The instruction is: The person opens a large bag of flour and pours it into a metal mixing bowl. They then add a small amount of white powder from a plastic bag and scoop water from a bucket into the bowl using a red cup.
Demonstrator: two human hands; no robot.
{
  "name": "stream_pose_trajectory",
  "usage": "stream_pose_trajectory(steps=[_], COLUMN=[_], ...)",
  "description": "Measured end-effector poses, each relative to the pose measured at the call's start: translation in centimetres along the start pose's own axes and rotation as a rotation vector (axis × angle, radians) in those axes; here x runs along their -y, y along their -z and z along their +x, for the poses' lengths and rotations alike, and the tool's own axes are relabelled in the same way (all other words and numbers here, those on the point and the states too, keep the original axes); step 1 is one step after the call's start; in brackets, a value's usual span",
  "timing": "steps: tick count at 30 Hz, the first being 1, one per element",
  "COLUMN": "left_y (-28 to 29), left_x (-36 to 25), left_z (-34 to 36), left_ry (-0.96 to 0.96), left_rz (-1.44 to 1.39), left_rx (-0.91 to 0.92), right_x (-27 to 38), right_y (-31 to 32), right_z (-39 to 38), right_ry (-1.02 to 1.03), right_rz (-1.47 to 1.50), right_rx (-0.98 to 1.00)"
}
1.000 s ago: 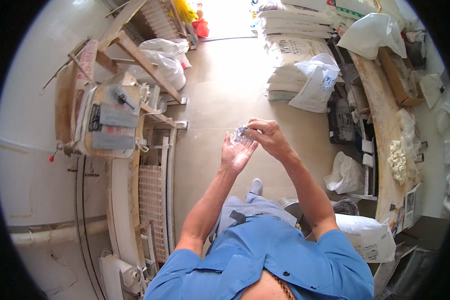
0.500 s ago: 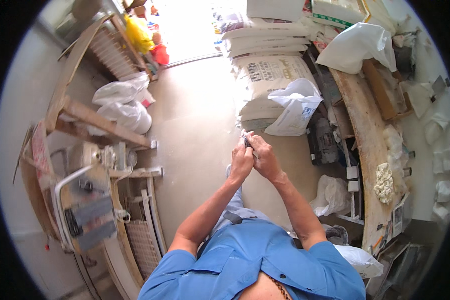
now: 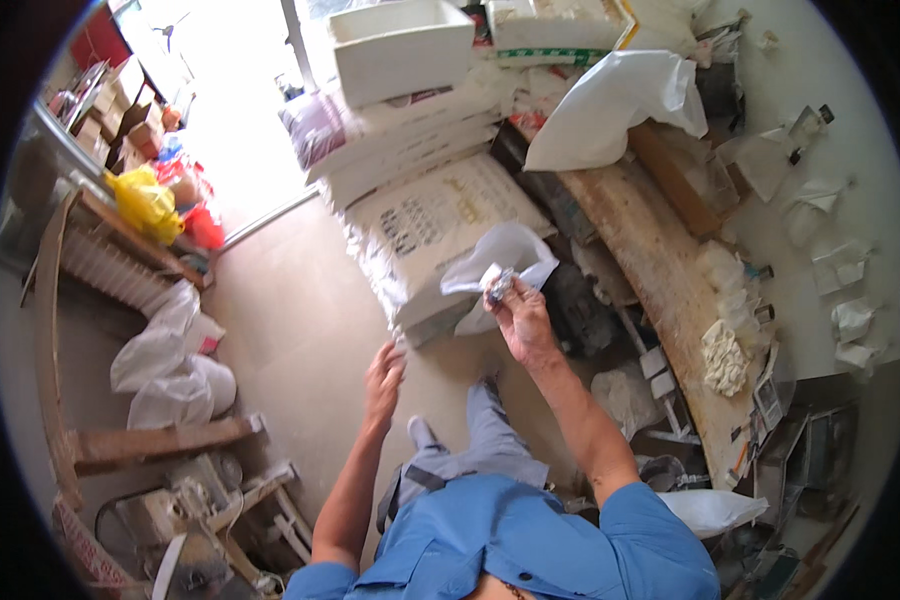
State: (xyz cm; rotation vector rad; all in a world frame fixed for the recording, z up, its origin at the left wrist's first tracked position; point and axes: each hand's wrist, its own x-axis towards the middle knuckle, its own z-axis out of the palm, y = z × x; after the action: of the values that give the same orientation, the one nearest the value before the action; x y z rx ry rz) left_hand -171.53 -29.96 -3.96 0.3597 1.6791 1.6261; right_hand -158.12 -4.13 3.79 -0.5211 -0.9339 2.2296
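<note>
My right hand [image 3: 525, 322] is raised in front of a white plastic bag [image 3: 522, 250], its fingers closed round a small crumpled silvery and white thing [image 3: 499, 284]. What kind of thing that is, I cannot make out. Apart from it, lower and to the left, my left hand [image 3: 382, 385] hangs over the floor with its fingers loosely apart and no object visible in them. The white bag stands against a stack of printed sacks [image 3: 420, 225], just beyond my right hand.
Along the right runs a long worn wooden bench [image 3: 625, 230] with a cream-coloured bundle [image 3: 723, 358] on it. A white box [image 3: 402, 60] tops the sacks. To the left are white bags [image 3: 170, 365], a wooden frame [image 3: 160, 445] and a dusty machine [image 3: 195, 500]. A doorway opens at far left.
My hands, together before, have parted. The right has the small crumpled thing near the white bag; the left has dropped down and left. My view has swung right, and my feet show more.
</note>
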Motion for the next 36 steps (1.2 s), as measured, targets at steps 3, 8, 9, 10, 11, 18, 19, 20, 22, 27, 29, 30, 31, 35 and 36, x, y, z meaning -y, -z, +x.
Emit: stream_pose_trajectory(steps=[3, 8, 9, 10, 11, 18, 19, 20, 22, 27, 29, 30, 31, 35, 36], left_y=[3.7, 7.9, 8.1, 7.7, 6.7, -4.3, -5.3, -6.3, -7.0, -7.2, -7.2, -7.2, -7.1, -7.2, -7.3], left_x=[6.5, 18.4, 20.1, 21.4, 22.4, 21.5, 20.8, 20.1, 18.7, 15.8, 14.6, 13.9, 13.2, 11.5, 11.4], left_z=[2.7, 0.3, -1.3, -2.6, -4.4, -11.7, -11.4, -11.0, -9.2, -3.4, -1.5, -0.8, -0.3, 0.0, -0.3], left_ry=[0.155, 0.467, 0.531, 0.662, 0.779, 1.017, 0.988, 0.855, 0.882, 0.806, 0.772, 0.767, 0.757, 0.721, 0.717], left_rz=[0.072, 0.032, 0.007, 0.018, -0.038, -0.276, -0.288, -0.265, -0.213, -0.176, -0.166, -0.159, -0.158, -0.163, -0.158], left_rx=[-0.071, -0.350, -0.416, -0.513, -0.640, -0.744, -0.733, -0.752, -0.779, -0.741, -0.701, -0.685, -0.659, -0.637, -0.660], right_x=[1.7, 3.7, 4.6, 5.9, 7.4, 20.0, 20.9, 21.8, 23.5, 26.6, 27.3, 27.5, 27.5, 26.9, 26.6], right_y=[2.7, 8.0, 9.4, 10.7, 12.3, 24.9, 25.8, 26.4, 26.5, 24.7, 25.1, 25.7, 26.6, 31.3, 32.3], right_z=[6.0, 22.9, 27.6, 32.9, 38.3, 70.3, 72.4, 73.7, 74.7, 73.3, 73.4, 73.9, 74.4, 77.9, 78.5], right_ry=[-0.062, -0.060, -0.057, 0.032, 0.088, 0.440, 0.110, 0.313, 0.558, 0.646, 0.678, 0.670, 0.612, 0.567, 0.550], right_rz=[-0.147, -0.569, -0.703, -0.802, -0.915, -2.108, -2.313, -2.214, -2.050, -1.944, -1.959, -1.952, -1.968, -2.102, -2.114], right_rx=[-0.034, -0.114, -0.126, -0.124, -0.144, 0.003, -0.095, -0.055, -0.054, -0.049, -0.047, -0.053, -0.056, -0.078, -0.065])
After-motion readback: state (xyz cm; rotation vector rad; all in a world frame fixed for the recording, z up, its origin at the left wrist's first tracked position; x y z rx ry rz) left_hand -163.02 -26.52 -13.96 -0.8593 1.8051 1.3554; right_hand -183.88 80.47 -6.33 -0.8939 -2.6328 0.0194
